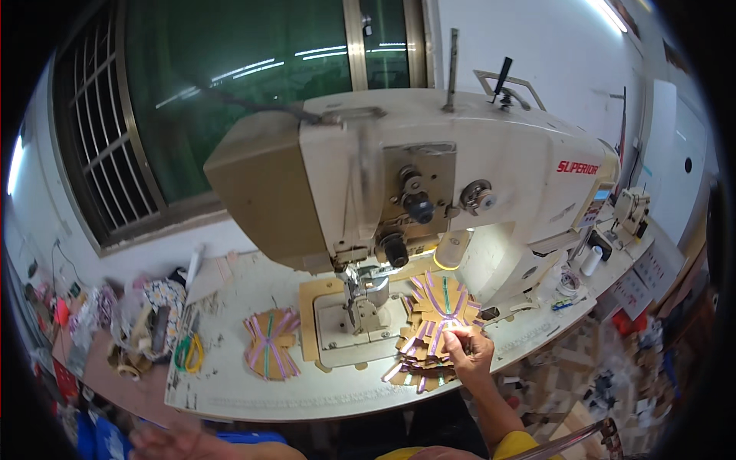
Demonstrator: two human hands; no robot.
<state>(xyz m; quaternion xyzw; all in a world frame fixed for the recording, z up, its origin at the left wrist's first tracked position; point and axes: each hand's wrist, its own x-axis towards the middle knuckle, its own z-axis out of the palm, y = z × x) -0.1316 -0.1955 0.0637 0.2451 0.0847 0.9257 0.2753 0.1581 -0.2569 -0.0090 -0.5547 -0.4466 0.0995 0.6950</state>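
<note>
low at the bottom edge, closest to the lens, the left hand [165,443] shows only as a blurred shape below the front rim of the worktop [253,391]; how far open it is cannot be told, and nothing can be seen in it.

further in, the right hand [469,351] reaches up from the lower edge on a forearm with a yellow sleeve. its fingers [452,334] are curled in and pinched together on the near edge of the top brown piece [441,300], a flat fan-shaped cut of brown material with purple and green strips running across it. that piece sits on a stack of like pieces [418,364], just right of the sewing machine's needle plate [354,330]. the long axis of the held piece runs from the fingers away from the person, leaning a little to the left, with its spread strips fanning out toward the machine body. the stack beneath slopes down toward the front of the worktop, its lower pieces poking out to the left of the wrist.

on the other side of the needle plate, well apart from the hand, lies a second brown piece [270,343] with the same strips, its long axis running near to far. left of that, green-and-yellow scissors [188,354] lie by a heap of scraps at the worktop's left end. the cream sewing machine [429,172] fills the middle, in front of a barred window [230,92].
</note>
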